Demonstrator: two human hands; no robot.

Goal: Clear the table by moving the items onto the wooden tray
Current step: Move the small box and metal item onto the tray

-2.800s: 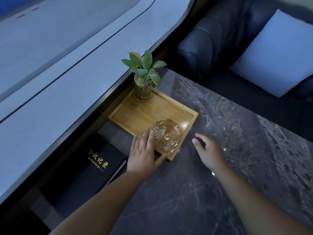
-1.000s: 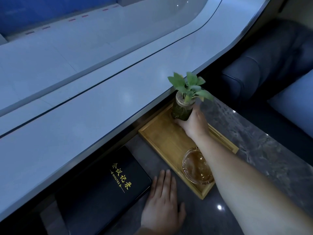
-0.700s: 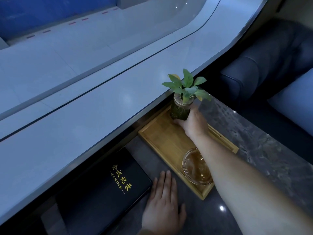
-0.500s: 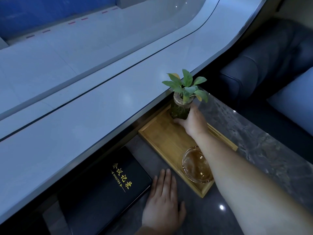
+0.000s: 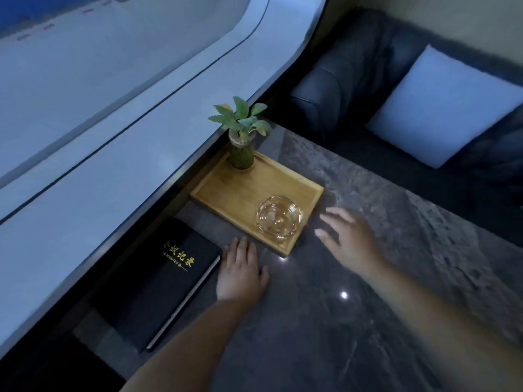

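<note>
Wooden tray (image 5: 240,193) on dark marble table (image 5: 353,321), by window edge. On tray: plant vase (image 5: 241,154) upright at far corner, glass ashtray (image 5: 278,217) at near corner. Black notebook (image 5: 161,278) off tray, on table to its left. L hand (image 5: 240,274) flat on table betw. notebook & tray, fingers straight, holding nothing. R hand (image 5: 349,240) just right of tray, fingers loose, empty, blurred.

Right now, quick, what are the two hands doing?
Left hand: open, flat on the table, holding nothing.
Right hand: open, fingers spread beside the tray, holding nothing.
</note>
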